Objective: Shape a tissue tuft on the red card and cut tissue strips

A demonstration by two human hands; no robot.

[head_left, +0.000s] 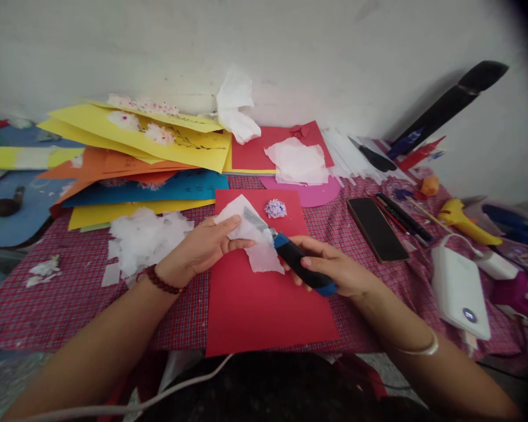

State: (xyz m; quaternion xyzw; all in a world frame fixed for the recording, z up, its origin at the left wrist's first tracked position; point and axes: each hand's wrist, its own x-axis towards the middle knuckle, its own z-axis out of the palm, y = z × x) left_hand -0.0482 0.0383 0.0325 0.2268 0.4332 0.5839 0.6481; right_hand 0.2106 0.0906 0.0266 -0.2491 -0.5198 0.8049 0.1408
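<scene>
My left hand [205, 246] pinches a folded piece of white tissue paper [257, 237] above a red paper sheet [264, 305]. My right hand [334, 272] is closed round the black and blue handle of a utility knife [297, 261], whose blade lies against the tissue. A small white and purple tissue flower [275, 208] rests on the red sheet just beyond the tissue.
A pile of white tissue scraps [143, 237] lies left of my hand. Yellow, orange and blue sheets [136, 158] are stacked behind. A dark phone [376, 228], pens [402, 217], a white power bank [460, 290], a yellow glue gun [464, 223] and scissors [372, 155] crowd the right on the checked cloth [70, 305].
</scene>
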